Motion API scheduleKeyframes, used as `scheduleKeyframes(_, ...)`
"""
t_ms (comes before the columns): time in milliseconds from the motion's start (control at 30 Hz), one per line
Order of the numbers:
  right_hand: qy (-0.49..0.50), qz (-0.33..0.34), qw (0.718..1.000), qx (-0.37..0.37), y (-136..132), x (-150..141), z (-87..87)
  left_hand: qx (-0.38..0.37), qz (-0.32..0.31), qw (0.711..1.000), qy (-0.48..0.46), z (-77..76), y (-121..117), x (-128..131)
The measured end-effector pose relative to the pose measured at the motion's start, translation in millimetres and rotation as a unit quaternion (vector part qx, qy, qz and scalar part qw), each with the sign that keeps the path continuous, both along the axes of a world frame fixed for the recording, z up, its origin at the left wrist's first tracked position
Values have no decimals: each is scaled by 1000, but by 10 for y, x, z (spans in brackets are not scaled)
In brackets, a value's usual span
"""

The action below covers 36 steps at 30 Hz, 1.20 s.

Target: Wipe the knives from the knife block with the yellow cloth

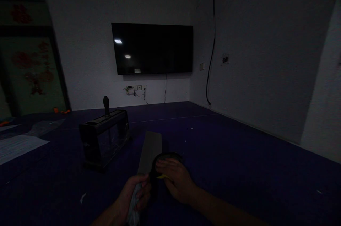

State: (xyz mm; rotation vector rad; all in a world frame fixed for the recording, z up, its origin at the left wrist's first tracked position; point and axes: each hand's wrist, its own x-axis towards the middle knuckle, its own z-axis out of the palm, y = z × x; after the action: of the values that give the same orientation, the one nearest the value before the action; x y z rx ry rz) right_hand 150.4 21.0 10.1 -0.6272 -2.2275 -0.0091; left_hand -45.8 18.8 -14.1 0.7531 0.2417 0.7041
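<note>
Over the dark blue surface [226, 169], I had the left hand [140, 191] closed around a grey strip [151, 149], right of a black frame [92, 148], the right hand [178, 179] curled around a dark round object [155, 165]; red door lettering [23, 59] I couldn't read.

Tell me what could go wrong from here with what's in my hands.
The left hand and right hand are close together at the dark round object in dim light, so fingers could get caught or slip.

The grey bar extends forward from the left hand; swinging it left might knock the black frame with its upright handle.
</note>
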Motion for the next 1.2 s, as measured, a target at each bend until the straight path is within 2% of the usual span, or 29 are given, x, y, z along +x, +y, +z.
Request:
scheduleKeyframes(267, 27, -86, 996, 5, 64, -11, -31, 45, -33, 998, -14, 18, -23, 22)
scheduleKeyframes(433, 11, -103, 994, 16, 50, -11, -15, 40, -40, 998, -8, 14, -30, 24)
scheduleKeyframes(567, -7, -88, 996, 14, 28, -12, 20, 26, -25, 999, 1, 1, -12, 15)
scheduleKeyframes(667, -21, -52, 998, 22, 7, -11, 30, 17, -9, 1000, -4, -15, 6, 2)
scheduleKeyframes(1033, -36, 50, 996, 69, -47, 4, -3, -11, -7, 1000, -11, -43, 39, -10)
scheduleKeyframes(1200, -38, 44, 997, 51, -46, -6, -9, -18, -20, 999, -18, -19, 57, -5)
